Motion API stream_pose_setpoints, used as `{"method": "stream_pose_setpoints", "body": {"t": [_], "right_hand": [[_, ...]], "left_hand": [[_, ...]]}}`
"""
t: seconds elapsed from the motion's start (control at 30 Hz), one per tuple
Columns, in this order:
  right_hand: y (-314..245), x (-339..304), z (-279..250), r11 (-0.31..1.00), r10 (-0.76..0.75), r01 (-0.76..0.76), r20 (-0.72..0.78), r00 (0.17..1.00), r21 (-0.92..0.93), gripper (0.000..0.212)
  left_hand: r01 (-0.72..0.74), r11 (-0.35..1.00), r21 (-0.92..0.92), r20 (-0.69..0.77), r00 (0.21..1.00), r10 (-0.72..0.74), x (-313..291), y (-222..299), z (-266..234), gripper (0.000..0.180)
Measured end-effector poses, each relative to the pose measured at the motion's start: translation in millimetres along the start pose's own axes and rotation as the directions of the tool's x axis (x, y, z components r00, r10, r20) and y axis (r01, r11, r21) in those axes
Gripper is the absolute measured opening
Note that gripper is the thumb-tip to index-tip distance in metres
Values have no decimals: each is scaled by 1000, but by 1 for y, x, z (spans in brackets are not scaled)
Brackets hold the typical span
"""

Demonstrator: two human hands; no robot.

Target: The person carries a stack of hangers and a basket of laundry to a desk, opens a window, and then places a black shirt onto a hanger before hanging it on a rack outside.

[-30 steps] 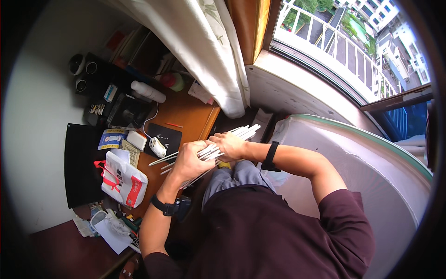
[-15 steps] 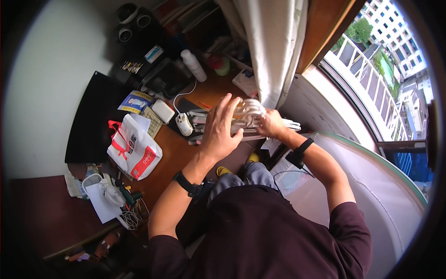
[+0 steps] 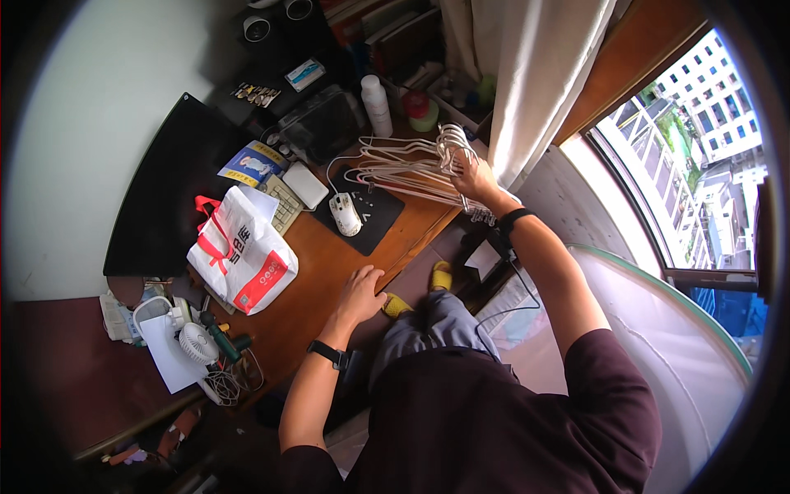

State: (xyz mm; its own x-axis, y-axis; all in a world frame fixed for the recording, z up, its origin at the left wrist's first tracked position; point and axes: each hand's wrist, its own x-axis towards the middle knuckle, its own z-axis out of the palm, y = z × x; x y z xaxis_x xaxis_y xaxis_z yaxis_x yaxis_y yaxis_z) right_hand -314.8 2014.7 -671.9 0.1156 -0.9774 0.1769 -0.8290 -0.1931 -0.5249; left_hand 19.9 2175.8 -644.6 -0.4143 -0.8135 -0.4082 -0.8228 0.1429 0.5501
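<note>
Your right hand [image 3: 475,177] reached forward, fingers clamped on white hangers [image 3: 403,164] by the table's [image 3: 319,267] far end | your left hand [image 3: 357,298] hung palm-down, fingers slightly apart | right fingertips hard to distinguish among hooks [image 3: 450,138]

Daylight glares through the window [image 3: 699,148] while the dark fisheye rim perhaps hides detail.

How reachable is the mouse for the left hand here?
Likely yes: the left hand looks empty, with only bare desk and pad between it and the mouse. The hangers, in the right hand, lie beyond.
</note>
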Motion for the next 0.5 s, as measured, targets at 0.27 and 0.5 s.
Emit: {"method": "stream_pose_setpoints", "body": {"t": [0.27, 0.5], "right_hand": [[10, 50, -11, 987, 157, -136, 301, 941, -90, 46], [22, 53, 4, 957, 284, -246, 320, 904, -156, 53]], "left_hand": [[55, 996, 72, 18, 998, -57, 45, 4, 22, 45], [51, 966, 252, -99, 995, -26, 76, 19, 41, 52]]}}
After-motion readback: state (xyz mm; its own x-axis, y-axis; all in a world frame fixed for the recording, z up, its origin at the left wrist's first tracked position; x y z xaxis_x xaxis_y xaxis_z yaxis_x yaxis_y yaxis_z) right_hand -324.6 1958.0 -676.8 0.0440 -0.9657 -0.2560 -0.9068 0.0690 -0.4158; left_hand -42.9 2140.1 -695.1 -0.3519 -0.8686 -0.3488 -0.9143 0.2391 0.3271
